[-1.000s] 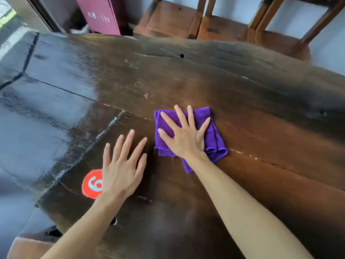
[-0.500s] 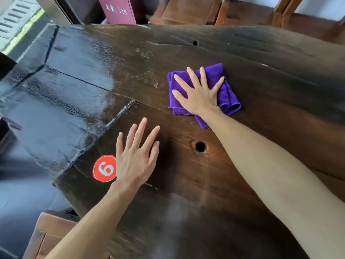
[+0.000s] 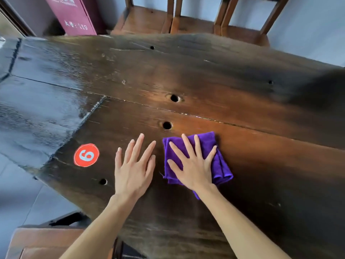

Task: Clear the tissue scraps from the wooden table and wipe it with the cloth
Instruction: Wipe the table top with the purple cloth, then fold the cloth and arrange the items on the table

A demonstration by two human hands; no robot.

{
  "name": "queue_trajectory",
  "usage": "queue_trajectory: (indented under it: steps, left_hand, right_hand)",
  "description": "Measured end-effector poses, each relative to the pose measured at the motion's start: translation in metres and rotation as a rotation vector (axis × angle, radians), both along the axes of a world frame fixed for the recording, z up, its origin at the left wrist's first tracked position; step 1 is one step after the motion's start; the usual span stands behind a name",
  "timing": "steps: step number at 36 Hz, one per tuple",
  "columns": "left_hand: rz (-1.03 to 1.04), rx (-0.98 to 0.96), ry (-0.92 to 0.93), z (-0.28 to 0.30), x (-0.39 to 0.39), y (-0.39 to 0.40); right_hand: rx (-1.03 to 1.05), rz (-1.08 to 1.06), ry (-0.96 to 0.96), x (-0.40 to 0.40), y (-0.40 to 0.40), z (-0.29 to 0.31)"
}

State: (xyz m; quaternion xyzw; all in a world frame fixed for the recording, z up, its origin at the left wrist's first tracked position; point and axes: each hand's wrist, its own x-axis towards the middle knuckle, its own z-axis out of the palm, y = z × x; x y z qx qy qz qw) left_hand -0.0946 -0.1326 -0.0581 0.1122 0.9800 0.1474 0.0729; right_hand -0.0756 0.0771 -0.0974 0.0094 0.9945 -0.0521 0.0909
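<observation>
A folded purple cloth (image 3: 222,165) lies on the dark wooden table (image 3: 242,113), near its front middle. My right hand (image 3: 194,165) presses flat on the cloth with its fingers spread and straight. My left hand (image 3: 133,167) rests flat on the bare wood just left of the cloth, fingers straight, holding nothing. No tissue scraps show on the tabletop.
A red round sticker (image 3: 86,155) with the number 6 sits left of my left hand. Several round holes (image 3: 167,125) dot the wood. Wooden chairs (image 3: 149,19) stand behind the far edge, a maroon box (image 3: 74,14) at the back left, another wooden seat (image 3: 46,242) at the near left.
My right hand has slid the cloth back from the far middle of the table toward me. It now sits beside my left hand, which stays flat on the wood.
</observation>
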Motion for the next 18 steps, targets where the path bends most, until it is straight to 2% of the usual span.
queue_trajectory:
  steps: [5, 10, 12, 14, 16, 18]
  left_hand:
    - [-0.047, 0.024, -0.025, 0.004, 0.031, 0.016]
    - [-0.035, 0.096, -0.063, 0.012, 0.064, 0.028]
    - [0.010, 0.152, -0.082, 0.016, 0.074, 0.035]
    - [0.076, 0.235, -0.102, 0.016, 0.083, 0.043]
    - [0.201, 0.362, -0.165, 0.018, 0.089, 0.052]
    - [0.365, 0.481, -0.252, 0.023, 0.093, 0.063]
  right_hand:
    - [0.015, -0.055, -0.024, 0.082, 0.006, 0.004]
    - [-0.068, -0.109, -0.143, 0.109, 0.003, 0.019]
    - [-0.214, -0.148, -0.138, 0.106, 0.009, 0.027]
    - [-0.455, -0.261, -0.069, 0.102, 0.021, 0.038]
    - [-0.669, -0.451, 0.084, 0.103, 0.037, 0.053]
    - [-0.754, -0.670, 0.278, 0.108, 0.058, 0.062]
